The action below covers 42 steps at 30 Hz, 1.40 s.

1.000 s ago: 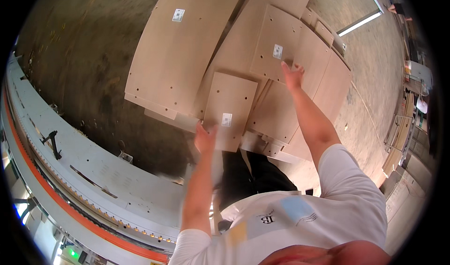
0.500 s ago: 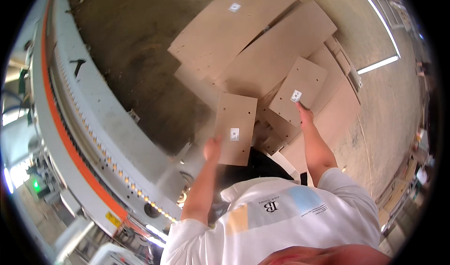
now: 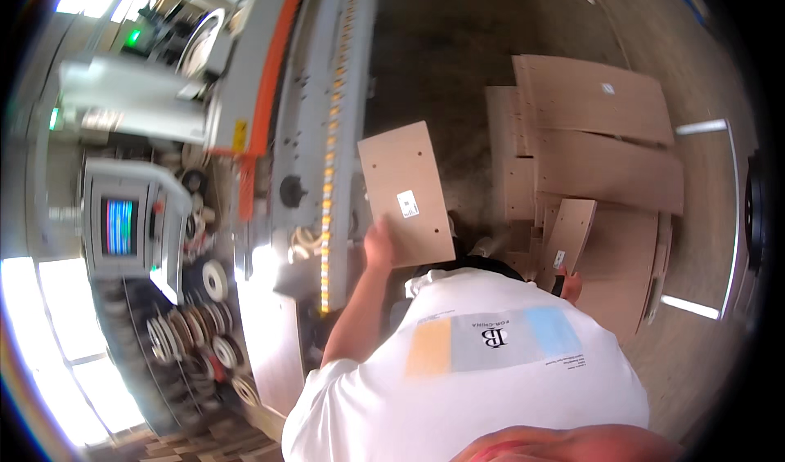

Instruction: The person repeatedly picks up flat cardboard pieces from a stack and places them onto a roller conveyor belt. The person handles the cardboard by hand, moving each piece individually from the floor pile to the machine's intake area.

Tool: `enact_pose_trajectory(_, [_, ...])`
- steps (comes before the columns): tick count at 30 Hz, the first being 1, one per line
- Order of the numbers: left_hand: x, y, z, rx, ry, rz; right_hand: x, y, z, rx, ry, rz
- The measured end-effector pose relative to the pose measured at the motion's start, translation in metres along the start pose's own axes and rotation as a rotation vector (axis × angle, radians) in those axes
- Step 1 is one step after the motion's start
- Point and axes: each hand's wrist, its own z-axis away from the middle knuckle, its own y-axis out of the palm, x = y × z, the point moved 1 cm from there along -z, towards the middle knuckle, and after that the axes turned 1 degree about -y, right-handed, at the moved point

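My left hand (image 3: 379, 245) is closed on the edge of a flat brown drilled board (image 3: 414, 174), which has a white label and a few small holes. The board is held up in front of me, beside the machine's edge. Over at the right, my right hand (image 3: 570, 286) grips the lower end of a second brown board (image 3: 572, 229), also labelled and seen at a slant. This second board is in front of a pile of larger brown panels (image 3: 601, 168); whether it touches them I cannot tell.
A long grey machine with an orange strip (image 3: 275, 61) and a row of yellow rollers (image 3: 331, 159) runs along my left. Farther left are a control panel with a lit screen (image 3: 120, 226) and several rolls of edge banding (image 3: 176, 331). A pale board (image 3: 276, 356) stands below the machine.
My view has turned left, so the machine and control panel come into sight and the panel pile shifts right. Both boards stay in my hands; the right one now appears more slanted.
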Motion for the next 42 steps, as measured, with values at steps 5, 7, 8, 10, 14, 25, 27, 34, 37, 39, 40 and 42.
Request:
enact_pose_trajectory(5, [0.02, -0.096, 0.017, -0.123, -0.171, 0.452, 0.022, -0.005, -0.019, 0.042, -0.232, 0.501])
enact_pose_trajectory(7, [0.031, -0.152, 0.026, -0.234, -0.145, 0.567, 0.109, -0.007, 0.034, 0.052, -0.198, 0.458])
enact_pose_trajectory(8, [0.035, -0.168, 0.024, -0.28, -0.191, 0.572, 0.117, -0.006, 0.033, 0.093, -0.213, 0.452])
enact_pose_trajectory(10, [0.044, -0.195, 0.015, -0.318, -0.245, 0.558, 0.127, 0.003, 0.022, 0.168, -0.233, 0.439])
enact_pose_trajectory(14, [0.1, -0.241, -0.026, -0.456, -0.246, 0.67, 0.166, 0.028, 0.015, 0.165, -0.341, 0.429])
enact_pose_trajectory(25, [0.106, -0.247, -0.082, -0.529, -0.168, 0.912, 0.294, 0.034, 0.079, 0.188, -0.574, 0.479])
enact_pose_trajectory(27, [0.115, -0.249, -0.097, -0.581, -0.124, 0.889, 0.298, 0.038, 0.079, 0.196, -0.615, 0.568])
enact_pose_trajectory(34, [0.089, -0.237, -0.118, -0.545, 0.126, 1.014, 0.267, 0.047, 0.036, 0.392, -0.498, 0.601])
enact_pose_trajectory(37, [0.059, -0.23, -0.134, -0.57, 0.139, 1.006, 0.261, 0.045, 0.028, 0.329, -0.651, 0.57])
enact_pose_trajectory(39, [0.043, -0.224, -0.145, -0.547, 0.165, 1.096, 0.275, 0.046, 0.034, 0.275, -0.573, 0.622])
enact_pose_trajectory(40, [0.035, -0.217, -0.151, -0.525, 0.15, 1.102, 0.291, 0.039, 0.046, 0.246, -0.529, 0.658])
enact_pose_trajectory(42, [0.018, -0.21, -0.166, -0.488, 0.124, 1.118, 0.303, 0.034, 0.05, 0.232, -0.535, 0.652])
